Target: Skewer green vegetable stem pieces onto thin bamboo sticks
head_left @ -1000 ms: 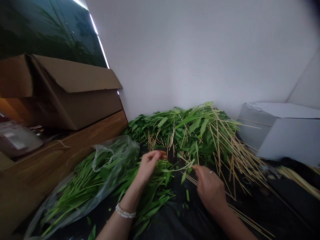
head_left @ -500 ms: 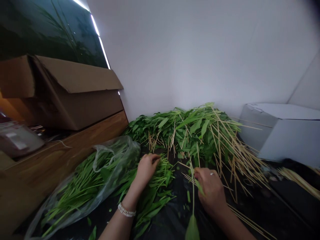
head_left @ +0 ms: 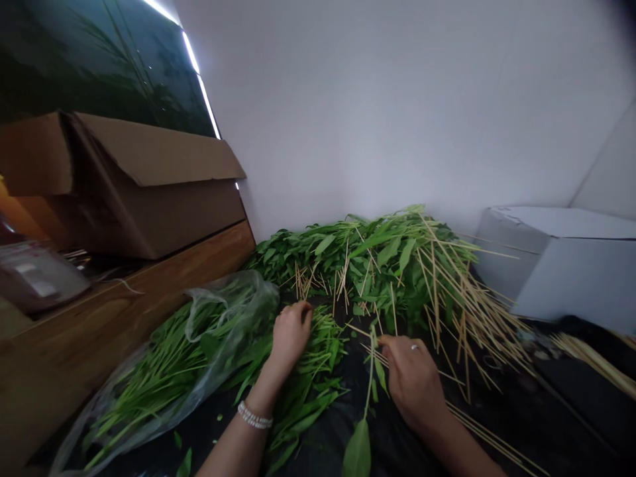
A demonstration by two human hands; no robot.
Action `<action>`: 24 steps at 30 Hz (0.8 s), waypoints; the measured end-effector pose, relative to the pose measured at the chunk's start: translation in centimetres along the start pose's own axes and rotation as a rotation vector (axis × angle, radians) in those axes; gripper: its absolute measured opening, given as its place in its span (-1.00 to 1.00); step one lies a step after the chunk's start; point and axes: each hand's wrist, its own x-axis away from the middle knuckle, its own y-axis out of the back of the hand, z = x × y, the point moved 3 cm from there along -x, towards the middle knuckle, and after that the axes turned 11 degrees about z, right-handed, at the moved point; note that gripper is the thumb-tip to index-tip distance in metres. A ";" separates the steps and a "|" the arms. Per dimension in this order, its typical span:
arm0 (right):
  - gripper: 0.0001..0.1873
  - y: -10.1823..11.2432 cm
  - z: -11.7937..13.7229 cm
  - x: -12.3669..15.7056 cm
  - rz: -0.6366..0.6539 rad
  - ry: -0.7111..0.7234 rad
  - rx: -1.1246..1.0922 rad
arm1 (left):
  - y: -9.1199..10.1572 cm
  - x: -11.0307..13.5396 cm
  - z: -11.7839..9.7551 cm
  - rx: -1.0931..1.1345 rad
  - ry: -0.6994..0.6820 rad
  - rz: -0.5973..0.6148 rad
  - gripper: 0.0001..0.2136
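My right hand, with a ring on one finger, is closed with thumb and forefinger pinching a leafy green stem. The stem hangs down and ends in a broad leaf. Several thin wooden sticks show beside those fingertips; whether the hand grips one too, I cannot tell. My left hand has its fingers drawn together at the upper edge of a loose pile of green leafy stems. Anything in its fingertips is hidden.
A clear plastic bag of leafy stems lies at left. Against the wall is a heap of leaves with many thin sticks poking out rightward. A cardboard box stands on wood at left, a white box at right. Black sheeting covers the surface.
My right hand has shifted slightly left, and the leafy stem has swung left with it, its broad leaf turned more into view. The left hand has moved up a little, its fingers more curled.
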 end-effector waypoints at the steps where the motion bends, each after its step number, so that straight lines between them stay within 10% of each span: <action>1: -0.76 0.0 0.0 0.0 0.002 0.001 -0.005 | 0.2 0.0 -0.1 0.040 0.010 -0.025 -0.80; 14: -0.73 -0.2 0.1 0.1 0.026 0.024 -0.024 | -1.0 0.8 -0.6 -0.297 0.079 0.072 -0.84; 24: -0.74 -0.5 -0.1 0.2 0.029 0.026 -0.025 | 0.8 0.3 -1.1 0.168 -0.115 -0.179 -0.88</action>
